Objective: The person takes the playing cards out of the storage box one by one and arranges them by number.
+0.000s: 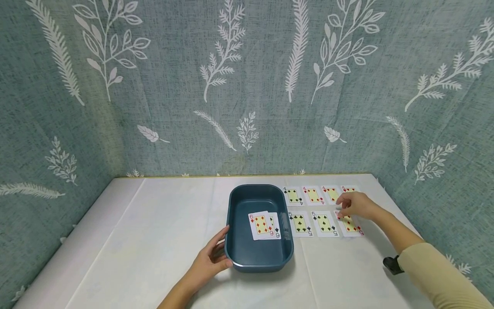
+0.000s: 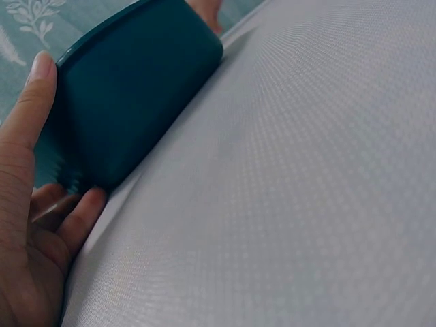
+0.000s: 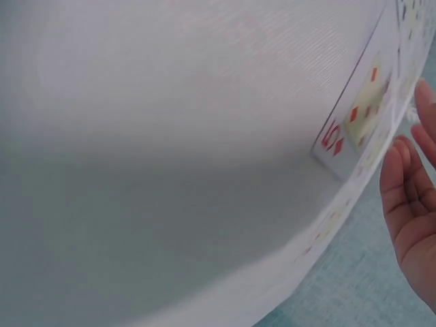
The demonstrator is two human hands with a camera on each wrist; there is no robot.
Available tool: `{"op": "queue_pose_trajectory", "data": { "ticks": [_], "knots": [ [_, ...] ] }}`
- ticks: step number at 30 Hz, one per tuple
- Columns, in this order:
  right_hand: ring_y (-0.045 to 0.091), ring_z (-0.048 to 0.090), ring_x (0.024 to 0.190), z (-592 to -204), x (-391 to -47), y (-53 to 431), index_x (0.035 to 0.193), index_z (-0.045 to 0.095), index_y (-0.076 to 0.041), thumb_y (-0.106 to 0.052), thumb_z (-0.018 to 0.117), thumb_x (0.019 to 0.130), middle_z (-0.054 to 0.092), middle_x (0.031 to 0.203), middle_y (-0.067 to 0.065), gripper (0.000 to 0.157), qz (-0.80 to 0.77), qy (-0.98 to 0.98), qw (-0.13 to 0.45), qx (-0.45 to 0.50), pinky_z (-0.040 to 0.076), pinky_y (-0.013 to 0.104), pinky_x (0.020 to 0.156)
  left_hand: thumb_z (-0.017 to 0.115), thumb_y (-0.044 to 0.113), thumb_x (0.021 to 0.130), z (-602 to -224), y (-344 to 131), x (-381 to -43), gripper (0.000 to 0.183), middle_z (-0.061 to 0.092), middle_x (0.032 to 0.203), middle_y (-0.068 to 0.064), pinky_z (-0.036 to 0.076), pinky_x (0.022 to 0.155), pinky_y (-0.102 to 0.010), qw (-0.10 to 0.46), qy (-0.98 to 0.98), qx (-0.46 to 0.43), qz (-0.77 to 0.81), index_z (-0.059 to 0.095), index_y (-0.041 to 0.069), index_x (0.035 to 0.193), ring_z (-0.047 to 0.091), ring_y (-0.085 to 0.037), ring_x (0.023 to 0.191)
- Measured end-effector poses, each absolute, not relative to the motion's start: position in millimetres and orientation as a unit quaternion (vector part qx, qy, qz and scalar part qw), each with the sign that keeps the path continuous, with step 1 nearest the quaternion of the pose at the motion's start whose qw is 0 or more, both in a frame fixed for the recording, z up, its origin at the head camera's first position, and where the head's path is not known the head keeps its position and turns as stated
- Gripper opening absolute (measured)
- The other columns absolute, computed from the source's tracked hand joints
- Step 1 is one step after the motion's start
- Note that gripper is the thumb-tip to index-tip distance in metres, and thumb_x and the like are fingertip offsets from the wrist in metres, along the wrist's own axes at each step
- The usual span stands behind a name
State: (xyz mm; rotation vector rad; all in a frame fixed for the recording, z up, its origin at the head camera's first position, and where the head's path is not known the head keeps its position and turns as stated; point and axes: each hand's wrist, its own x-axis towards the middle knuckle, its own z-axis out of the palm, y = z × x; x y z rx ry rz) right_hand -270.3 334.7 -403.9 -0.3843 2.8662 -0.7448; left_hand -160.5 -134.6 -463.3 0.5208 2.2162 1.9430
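Observation:
A dark blue tray [image 1: 259, 257] stands on the white table. My left hand [image 1: 208, 262] holds its near left corner, thumb at the front and fingers along the side; the left wrist view shows fingertips [image 2: 87, 208] low on its wall. Inside lie two overlapping playing cards, a six of diamonds [image 1: 261, 225] over a black six [image 1: 277, 231]. My right hand [image 1: 356, 204], fingers loosely bent with nothing between them, hovers above the five of diamonds [image 1: 352, 229] and the rightmost red four [image 1: 349, 189]. Left of that five lie a five of spades [image 1: 325, 225] and a five of clubs [image 1: 300, 225].
Behind the fives runs a row of fours, including a black four [image 1: 293, 196], a four of diamonds [image 1: 313, 196] and another red four [image 1: 330, 195]. The white tabletop [image 1: 154, 240] ends at a patterned green-grey cloth wall [image 1: 173, 141] at the back and sides.

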Motion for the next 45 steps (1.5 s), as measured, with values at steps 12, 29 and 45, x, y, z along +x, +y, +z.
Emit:
{"op": "queue_pose_trajectory", "data": {
  "ticks": [12,29,45],
  "knots": [
    [0.012,0.054,0.072,-396.6,-270.1,318.2,0.108,0.065,0.001,-0.026,0.079,0.077,0.061,0.083,0.001,0.043,-0.299,0.941,0.032,-0.157,0.048,0.025,0.06,0.07,0.012,0.085,-467.9,-135.9,-165.2,0.077,0.025,0.152,-0.022,0.049,0.095,-0.028,0.068,0.717,0.218,0.659,0.027,0.008,0.149,0.041,-0.045,0.129],
    [0.013,0.06,0.077,-386.4,-268.0,283.4,0.116,0.061,0.003,-0.024,0.076,0.079,0.064,0.09,0.006,0.049,-0.374,0.905,0.031,-0.199,0.052,0.024,0.065,0.07,0.01,0.085,-468.0,-137.1,-163.0,0.077,0.027,0.151,-0.023,0.049,0.094,-0.024,0.074,0.714,0.209,0.664,0.027,0.008,0.149,0.04,-0.045,0.129],
    [0.012,0.064,0.078,-376.9,-268.5,242.1,0.114,0.064,-0.002,-0.02,0.077,0.078,0.065,0.093,0.016,0.042,-0.399,0.873,0.038,-0.277,0.056,0.025,0.068,0.071,0.011,0.085,-466.3,-135.7,-162.2,0.076,0.028,0.15,-0.023,0.05,0.094,-0.027,0.07,0.721,0.202,0.659,0.029,0.009,0.148,0.042,-0.044,0.128]
  ]
}}
